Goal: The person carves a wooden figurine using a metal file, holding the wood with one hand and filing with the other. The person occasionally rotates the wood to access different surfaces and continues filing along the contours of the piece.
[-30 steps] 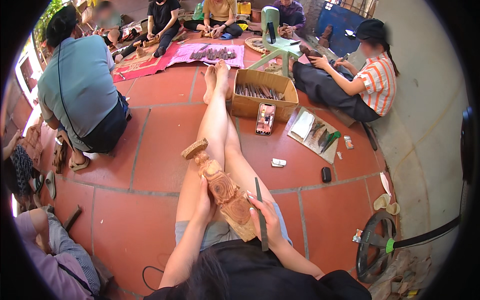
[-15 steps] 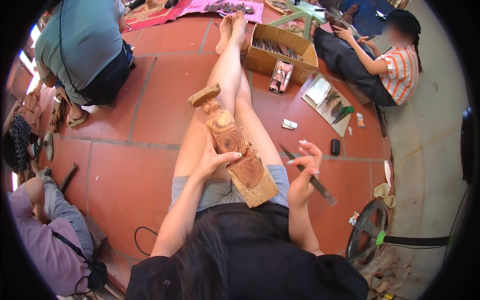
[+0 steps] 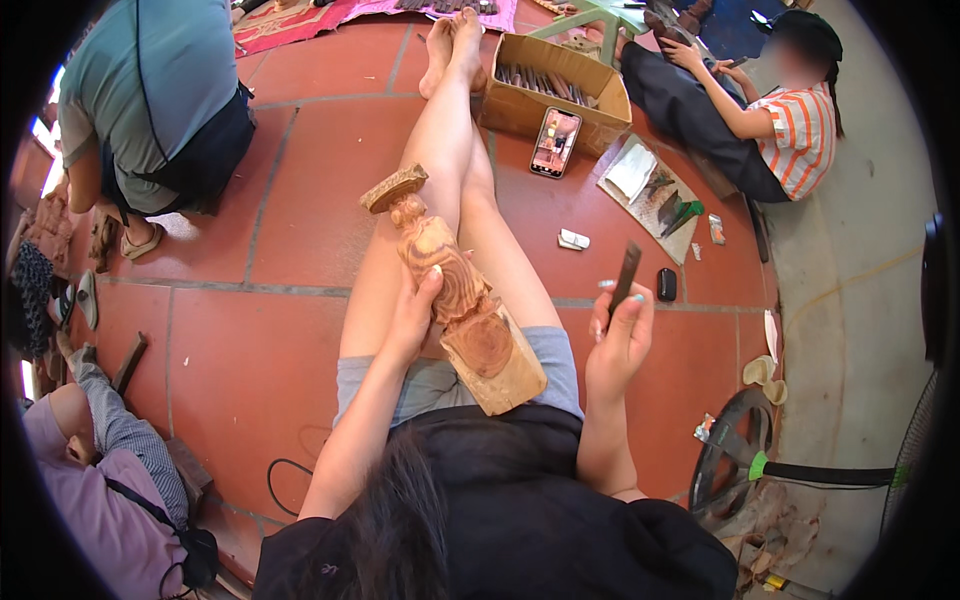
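Observation:
A carved wooden block [image 3: 440, 262] with ringed grain lies tilted over my lap. Its rough flat cap points away from me, and its square uncarved end rests near my waist. My left hand [image 3: 410, 315] is closed round its left side, the thumb on top and the other fingers mostly hidden beneath. Off to the right, apart from the wood, my right hand [image 3: 622, 345] grips a slim dark metal carving chisel [image 3: 627, 272] between thumb and fingers. The chisel stands nearly upright, one end pointing up and away; its lower part is hidden by the hand.
Beyond my right leg, a phone [image 3: 555, 143] leans against a cardboard box [image 3: 602, 132] of chisels. A board [image 3: 672, 222] with a green-handled brush, a black case [image 3: 667, 284] and a fan base [image 3: 722, 440] lie rightward. Other people sit at left and far right.
My right hand has swung the chisel from a slant across the palm to nearly upright. The wooden block has turned slightly in my left hand, whose thumb has moved up along it.

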The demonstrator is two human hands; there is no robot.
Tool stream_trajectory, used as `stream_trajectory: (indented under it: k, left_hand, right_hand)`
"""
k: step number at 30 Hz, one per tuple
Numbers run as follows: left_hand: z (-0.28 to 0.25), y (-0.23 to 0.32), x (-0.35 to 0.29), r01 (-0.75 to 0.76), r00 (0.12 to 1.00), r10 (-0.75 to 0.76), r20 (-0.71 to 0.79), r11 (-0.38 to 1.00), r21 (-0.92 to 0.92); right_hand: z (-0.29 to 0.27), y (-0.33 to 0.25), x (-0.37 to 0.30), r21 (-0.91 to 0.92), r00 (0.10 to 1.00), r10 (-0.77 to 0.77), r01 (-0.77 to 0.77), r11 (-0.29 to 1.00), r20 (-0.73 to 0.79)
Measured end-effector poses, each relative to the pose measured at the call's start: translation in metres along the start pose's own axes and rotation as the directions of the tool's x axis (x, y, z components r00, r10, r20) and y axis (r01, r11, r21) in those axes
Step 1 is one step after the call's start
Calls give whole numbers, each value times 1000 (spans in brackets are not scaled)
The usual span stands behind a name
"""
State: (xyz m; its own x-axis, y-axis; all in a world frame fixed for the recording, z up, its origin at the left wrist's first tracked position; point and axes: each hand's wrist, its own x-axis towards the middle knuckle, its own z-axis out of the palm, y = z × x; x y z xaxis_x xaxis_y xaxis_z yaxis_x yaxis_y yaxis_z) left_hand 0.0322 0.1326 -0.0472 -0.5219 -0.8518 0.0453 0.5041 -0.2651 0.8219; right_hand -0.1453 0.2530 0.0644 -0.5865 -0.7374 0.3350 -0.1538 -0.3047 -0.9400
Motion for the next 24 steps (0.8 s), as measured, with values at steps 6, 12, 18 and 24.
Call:
stream_trajectory:
  k: [6,12,18,24]
  left_hand:
    - [-10,-13,5,-45,997,46,-60,999,20]
    - [-9,-5,2,53,997,-60,-53,991,-126]
    - [-4,2,8,72,994,-85,-74,984,-161]
    - [2,6,6,116,982,-139,-126,977,-179]
  right_hand:
    - [-3,3,-1,-77,982,114,-103,992,153]
    - [14,-2,-5,114,975,96,-120,986,198]
    - [10,0,9,414,908,24,-214,885,419]
    - [13,18,36,504,919,-50,-168,847,390]
